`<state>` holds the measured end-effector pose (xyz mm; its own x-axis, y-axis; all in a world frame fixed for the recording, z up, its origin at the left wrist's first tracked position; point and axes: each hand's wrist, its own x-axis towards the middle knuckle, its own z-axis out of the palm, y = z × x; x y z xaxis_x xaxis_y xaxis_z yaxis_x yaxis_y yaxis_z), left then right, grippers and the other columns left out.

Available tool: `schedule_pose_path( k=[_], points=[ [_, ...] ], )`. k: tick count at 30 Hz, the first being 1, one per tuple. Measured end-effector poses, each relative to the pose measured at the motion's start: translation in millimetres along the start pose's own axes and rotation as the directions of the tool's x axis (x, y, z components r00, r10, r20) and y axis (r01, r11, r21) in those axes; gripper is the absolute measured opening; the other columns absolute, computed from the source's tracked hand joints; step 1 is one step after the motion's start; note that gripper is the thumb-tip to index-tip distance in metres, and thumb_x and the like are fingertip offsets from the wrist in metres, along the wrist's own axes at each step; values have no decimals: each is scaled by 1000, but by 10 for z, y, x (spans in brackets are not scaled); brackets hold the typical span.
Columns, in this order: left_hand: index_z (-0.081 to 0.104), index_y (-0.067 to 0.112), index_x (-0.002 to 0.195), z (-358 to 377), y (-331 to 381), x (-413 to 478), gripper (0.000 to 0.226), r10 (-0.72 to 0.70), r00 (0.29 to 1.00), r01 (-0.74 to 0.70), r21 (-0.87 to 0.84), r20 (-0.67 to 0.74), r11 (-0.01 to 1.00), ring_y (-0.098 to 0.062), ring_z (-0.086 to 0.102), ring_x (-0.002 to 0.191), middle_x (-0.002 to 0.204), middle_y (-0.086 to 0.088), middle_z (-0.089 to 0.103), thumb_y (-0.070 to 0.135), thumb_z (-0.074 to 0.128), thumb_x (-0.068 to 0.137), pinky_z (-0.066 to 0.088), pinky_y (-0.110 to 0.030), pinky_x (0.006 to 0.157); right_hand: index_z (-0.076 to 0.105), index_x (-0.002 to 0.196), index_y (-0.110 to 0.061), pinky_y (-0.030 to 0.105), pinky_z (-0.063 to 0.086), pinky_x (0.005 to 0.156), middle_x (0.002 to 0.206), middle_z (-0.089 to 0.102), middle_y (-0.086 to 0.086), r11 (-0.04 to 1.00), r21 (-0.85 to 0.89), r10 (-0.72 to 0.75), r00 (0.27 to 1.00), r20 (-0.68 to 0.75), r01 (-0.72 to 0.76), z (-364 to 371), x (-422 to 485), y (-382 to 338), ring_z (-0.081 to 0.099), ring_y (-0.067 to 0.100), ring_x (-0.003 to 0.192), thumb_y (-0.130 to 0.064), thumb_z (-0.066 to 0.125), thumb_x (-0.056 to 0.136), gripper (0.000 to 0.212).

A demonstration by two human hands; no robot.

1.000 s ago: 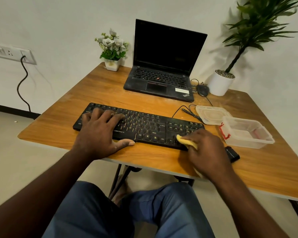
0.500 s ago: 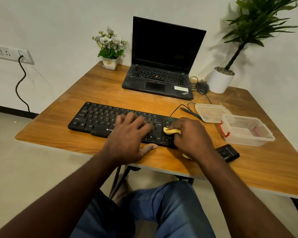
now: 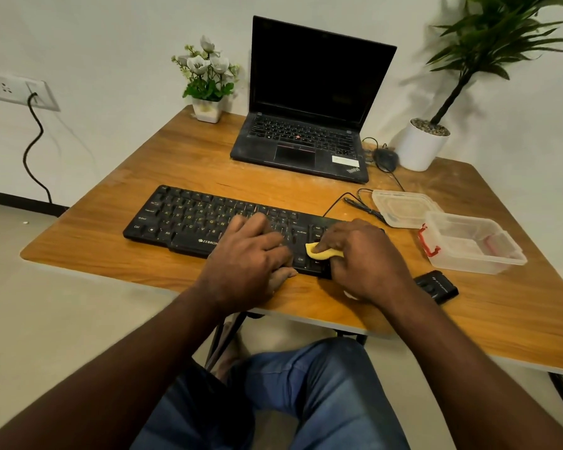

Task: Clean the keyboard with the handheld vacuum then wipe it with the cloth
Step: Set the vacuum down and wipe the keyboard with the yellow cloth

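My left hand (image 3: pixel 247 264) rests flat, fingers relaxed, on the middle of the keyboard (image 3: pixel 189 220), steadying it, I reckon. My right hand (image 3: pixel 368 264) grips the yellow cloth (image 3: pixel 322 253) against the keyboard's right-end keys.

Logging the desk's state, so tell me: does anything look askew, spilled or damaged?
Nothing looks spilled or broken. The black laptop looks dusty, pale dust streaks the wooden table beside it, and the clear plastic box sits open, its lid alongside.

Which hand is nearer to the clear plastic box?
Right. The right hand is at the end of the keyboard beside the box; the left hand rests mid-keyboard, farther away.
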<state>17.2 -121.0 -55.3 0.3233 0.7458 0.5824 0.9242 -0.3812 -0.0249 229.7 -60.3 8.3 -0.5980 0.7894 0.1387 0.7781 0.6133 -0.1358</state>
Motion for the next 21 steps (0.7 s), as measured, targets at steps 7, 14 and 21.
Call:
schedule_pose_path(
  k=[7,14,21],
  points=[
    [76,23,99,20,-7,-17,30,-14,1000,14,-16,-25,1000,-22,47,100,93,5,68,50,75,87,38,-42,81,74,126,-27,39,48,104,128,65,-8,996,-62,-65,997,37,67,0,-10,-104,51,17,123,-15,67,89,39],
    [75,24,97,21,-6,-5,29,-28,1000,28,-33,-13,999,-21,44,99,92,7,67,51,74,86,37,-40,79,80,112,-25,39,52,94,123,72,-6,999,-31,18,999,-46,-19,40,98,1,58,22,115,-4,70,81,39],
    [75,24,99,5,-4,-13,31,-24,1000,24,-29,3,999,-20,44,100,94,7,66,53,71,88,38,-41,80,80,113,-28,38,51,93,122,71,-10,999,-22,-43,999,3,43,24,40,27,57,18,114,-5,70,82,40]
  ],
)
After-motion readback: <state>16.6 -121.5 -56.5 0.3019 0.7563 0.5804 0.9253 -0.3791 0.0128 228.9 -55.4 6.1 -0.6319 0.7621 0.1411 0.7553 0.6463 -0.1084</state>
